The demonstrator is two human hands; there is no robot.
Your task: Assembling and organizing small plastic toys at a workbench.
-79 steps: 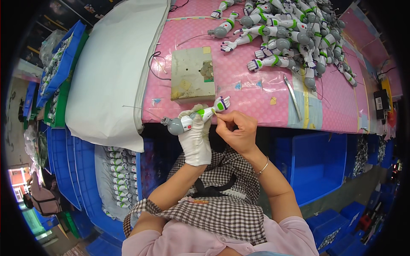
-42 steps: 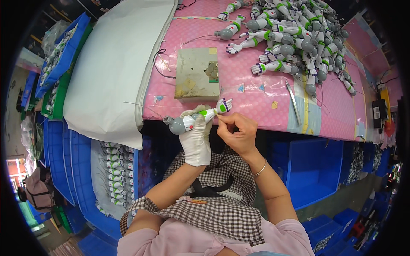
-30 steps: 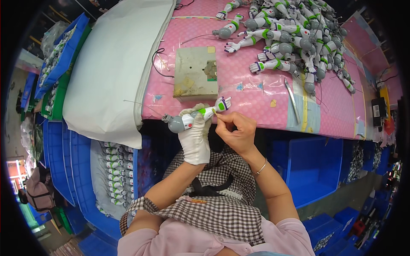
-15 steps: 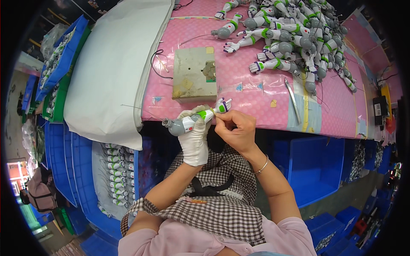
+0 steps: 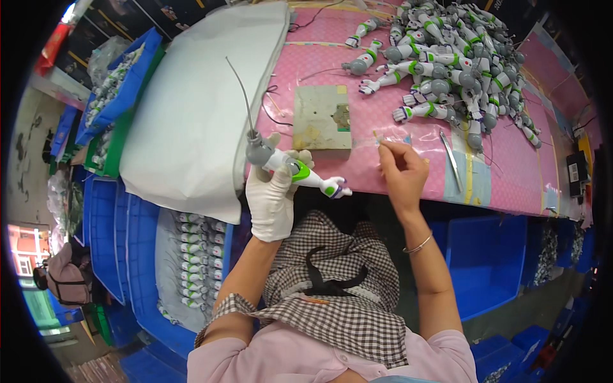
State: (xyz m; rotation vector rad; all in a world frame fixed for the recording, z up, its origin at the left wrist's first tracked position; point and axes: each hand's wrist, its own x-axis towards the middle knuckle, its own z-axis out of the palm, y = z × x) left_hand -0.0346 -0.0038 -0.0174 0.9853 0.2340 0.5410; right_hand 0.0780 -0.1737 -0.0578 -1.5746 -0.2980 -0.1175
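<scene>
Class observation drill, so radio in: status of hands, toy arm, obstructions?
Left hand gripping toy arm. Right hand clear of it, grip unclear. Possible obstruction: grey box beyond.

Toy arm (image 5: 311,179), white, green and grey, slanting, wire (image 5: 245,96) upward

The gloved left hand (image 5: 271,203) covers part of the toy arm (image 5: 306,178), which in turn hides the middles of some fingers (image 5: 303,156). A yellowish speck (image 5: 375,134) by the right hand (image 5: 406,175) is too small to identify. At upper right, pieces in the pile of toy arms (image 5: 461,70) hide one another. The white sheet (image 5: 204,108) hides the blue bin (image 5: 139,268) at its far end. At far left, a person (image 5: 67,281) is too small to make out clearly. The lower edge cuts off the pink shirt (image 5: 306,351).
</scene>
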